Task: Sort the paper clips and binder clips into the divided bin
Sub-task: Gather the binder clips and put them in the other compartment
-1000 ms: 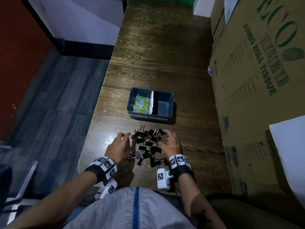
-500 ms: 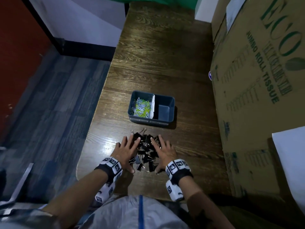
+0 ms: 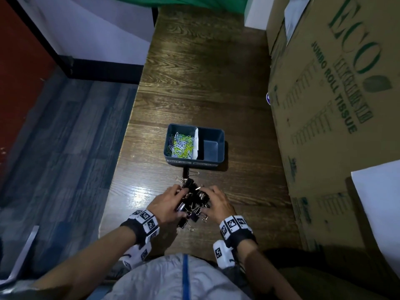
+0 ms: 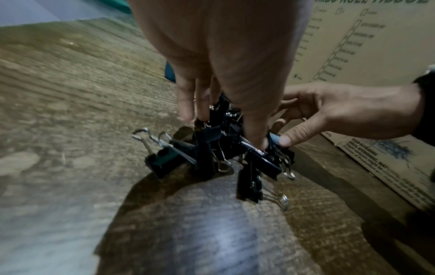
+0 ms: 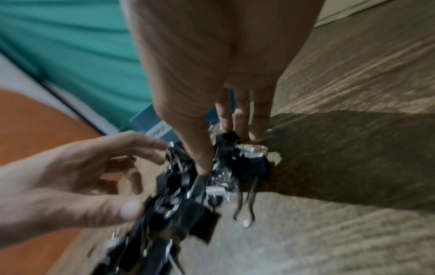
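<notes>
Several black binder clips (image 3: 192,200) form a heap on the wooden table, near its front edge. My left hand (image 3: 166,204) cups the heap from the left and my right hand (image 3: 218,204) from the right, with fingers and thumbs curled into the clips. In the left wrist view the left hand (image 4: 223,130) digs into the binder clips (image 4: 207,148) while the right hand (image 4: 282,122) pinches them. The right wrist view shows the right hand (image 5: 226,148), the left hand (image 5: 141,178) and the binder clips (image 5: 179,204) bunched between them. Beyond stands the blue divided bin (image 3: 221,148): coloured paper clips (image 3: 181,145) in its left half, nothing in its right half.
A tall cardboard box (image 3: 335,105) walls off the table's right side, with a white sheet (image 3: 381,202) on it. The table's left edge (image 3: 121,169) drops to the floor. One or two binder clips (image 3: 186,177) lie loose just before the bin.
My hands moved from the sides of the spread clips, came flat over them, and now squeeze them together into one tight heap.
</notes>
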Tool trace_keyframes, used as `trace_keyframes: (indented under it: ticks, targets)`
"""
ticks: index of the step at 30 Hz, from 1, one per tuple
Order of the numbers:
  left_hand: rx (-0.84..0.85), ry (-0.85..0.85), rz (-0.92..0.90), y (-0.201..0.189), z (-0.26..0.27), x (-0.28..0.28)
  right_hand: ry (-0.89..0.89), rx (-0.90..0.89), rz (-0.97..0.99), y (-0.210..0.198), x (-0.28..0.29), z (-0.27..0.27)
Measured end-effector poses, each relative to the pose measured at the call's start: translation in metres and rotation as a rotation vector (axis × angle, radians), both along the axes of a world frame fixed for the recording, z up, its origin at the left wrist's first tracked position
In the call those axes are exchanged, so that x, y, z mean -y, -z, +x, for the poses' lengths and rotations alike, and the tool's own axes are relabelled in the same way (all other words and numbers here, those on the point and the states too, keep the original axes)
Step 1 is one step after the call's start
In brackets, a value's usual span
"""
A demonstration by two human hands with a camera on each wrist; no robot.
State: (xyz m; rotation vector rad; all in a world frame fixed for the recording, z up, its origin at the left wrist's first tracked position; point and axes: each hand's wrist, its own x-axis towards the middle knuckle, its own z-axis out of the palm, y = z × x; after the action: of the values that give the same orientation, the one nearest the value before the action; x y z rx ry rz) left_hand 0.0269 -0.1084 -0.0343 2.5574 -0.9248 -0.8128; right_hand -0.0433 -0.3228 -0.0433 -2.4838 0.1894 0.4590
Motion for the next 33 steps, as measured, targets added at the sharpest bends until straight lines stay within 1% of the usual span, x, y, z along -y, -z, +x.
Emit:
trace_keyframes:
  ticks: [3,4,8,10,12,15,19,23,26,29,33]
  targets:
    - [0.128,-0.009,0.037,-0.012,0.019,0.008,0.088,0.002,-0.011,-0.006,0.007,0.0]
    - [0.139,0.005,0.067,-0.012,0.027,0.012,0.104,-0.01,-0.023,-0.007,0.008,0.001]
    - [0.055,0.116,0.229,-0.004,0.05,0.034,0.054,-0.186,-0.076,-0.013,-0.002,0.005]
    - [0.028,0.139,0.282,0.0,0.052,0.042,-0.017,-0.199,-0.156,-0.012,-0.012,0.007]
    - [0.039,0.154,0.31,0.002,0.049,0.046,-0.059,-0.175,-0.213,-0.011,-0.02,0.009]
    - [0.074,0.161,0.27,0.004,0.043,0.05,-0.012,-0.154,-0.192,-0.009,-0.022,0.014]
    - [0.004,0.12,0.236,0.002,0.045,0.05,0.046,-0.141,-0.133,-0.01,-0.016,0.022]
    - [-0.036,0.015,0.092,0.002,0.045,0.043,0.057,-0.153,-0.116,-0.015,-0.011,0.028]
    - [-0.059,-0.069,0.002,-0.002,0.044,0.041,0.105,-0.163,-0.1,-0.019,-0.008,0.03]
    - [-0.038,-0.119,-0.047,-0.004,0.041,0.037,0.173,-0.182,-0.057,-0.024,-0.004,0.033]
    - [-0.008,-0.154,-0.074,-0.01,0.035,0.032,0.276,-0.144,-0.001,-0.023,0.0,0.033]
